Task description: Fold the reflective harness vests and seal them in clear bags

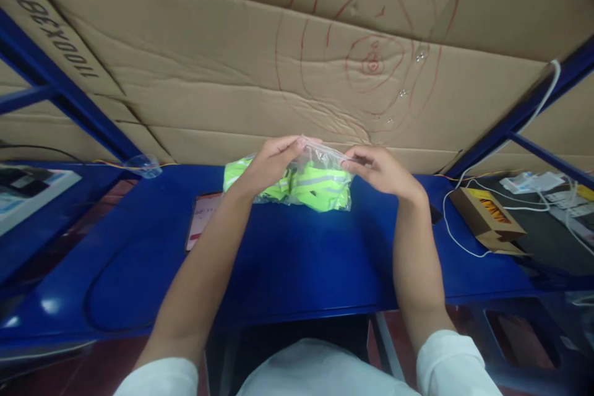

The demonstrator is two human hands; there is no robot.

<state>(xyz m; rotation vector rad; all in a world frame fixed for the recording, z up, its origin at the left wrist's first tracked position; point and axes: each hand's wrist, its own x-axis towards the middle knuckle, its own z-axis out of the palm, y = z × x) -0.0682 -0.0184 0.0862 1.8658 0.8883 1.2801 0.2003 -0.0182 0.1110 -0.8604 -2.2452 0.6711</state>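
Note:
A clear plastic bag holds a folded neon-yellow garment with pale reflective stripes. My left hand pinches the left end of the bag's top edge. On the right end of that edge, my right hand pinches with thumb and fingers. The top strip of the bag is stretched between both hands, just above the blue table. A second bagged neon-yellow bundle lies behind my left hand and is partly hidden by it.
A phone-like flat item with a lit pinkish face lies beside my left forearm. A clear plastic cup stands at the back left. To the right are an open cardboard box and a white cable. Cardboard walls the back of the blue table.

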